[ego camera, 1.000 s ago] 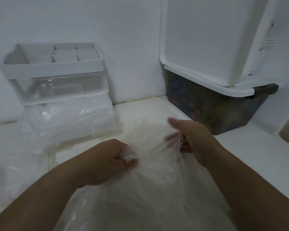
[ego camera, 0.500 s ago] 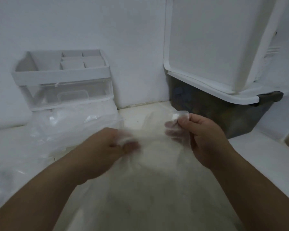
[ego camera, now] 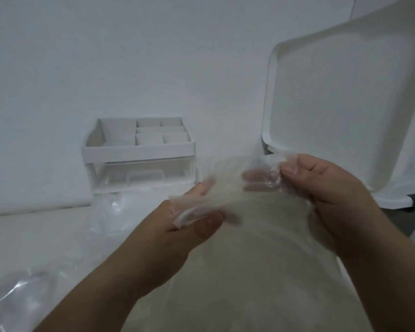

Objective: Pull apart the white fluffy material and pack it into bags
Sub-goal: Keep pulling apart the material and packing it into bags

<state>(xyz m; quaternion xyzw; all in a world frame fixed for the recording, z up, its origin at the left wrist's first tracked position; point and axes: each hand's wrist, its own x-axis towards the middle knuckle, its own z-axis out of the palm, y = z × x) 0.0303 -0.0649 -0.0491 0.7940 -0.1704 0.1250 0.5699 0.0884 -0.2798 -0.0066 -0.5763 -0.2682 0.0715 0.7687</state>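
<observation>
Left hand: we see our left hand (ego camera: 194,221) low and centre, with the thumb on top and the fingers curled beneath. It pinches a folded edge of the bag's mouth.
Right hand: our right hand (ego camera: 326,188) is higher and to the right. Thumb and forefinger nip the opposite edge of the mouth, and the other fingers (ego camera: 259,176) show pink through the film.
Bag: the clear bag (ego camera: 285,236) hangs between the two hands and runs down to the bottom of the view. Its top edge is stretched from one grip to the other.
White fluffy material: a pale, soft mass (ego camera: 249,283) fills the bag below the hands. The film and the blur hide its texture, so we take it for the stuffing but cannot be sure.
Organiser: a white organiser (ego camera: 139,149) with divided top compartments stands against the wall (ego camera: 130,56), beyond the left hand. A clear drawer (ego camera: 141,174) is set under it.
Lid: a large white lid (ego camera: 333,104) leans upright at the right, behind the right hand.
Loose plastic: crumpled clear plastic (ego camera: 19,295) lies on the white surface (ego camera: 46,236) at lower left, and more lies in front of the organiser.
</observation>
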